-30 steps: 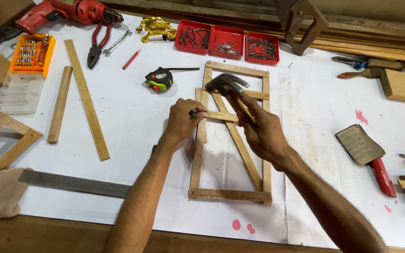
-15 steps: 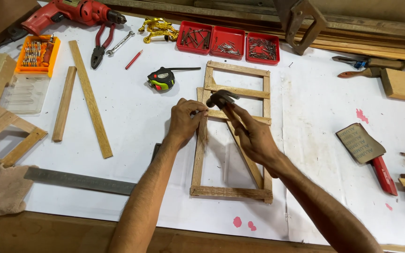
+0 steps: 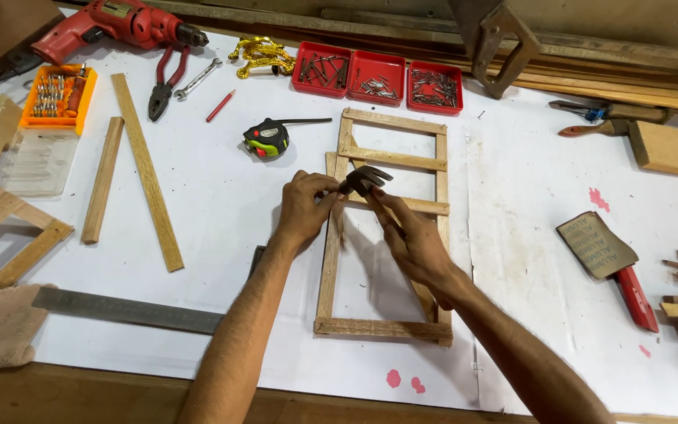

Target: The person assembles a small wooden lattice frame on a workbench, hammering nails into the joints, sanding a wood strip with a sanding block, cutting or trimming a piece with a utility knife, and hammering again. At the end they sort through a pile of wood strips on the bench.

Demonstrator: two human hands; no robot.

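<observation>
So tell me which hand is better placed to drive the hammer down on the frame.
Right. The right hand grips the hammer, its head over the wooden frame; the left hand is pinching at the frame's left rail beside the head.

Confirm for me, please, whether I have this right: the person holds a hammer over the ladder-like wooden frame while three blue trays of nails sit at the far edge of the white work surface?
Not quite: the three trays of nails are red, not blue, as the head view shows. The rest stands: the right hand holds the dark-headed hammer over the ladder-like wooden frame, with the left hand at the hammer's head, on the white work surface.
</observation>
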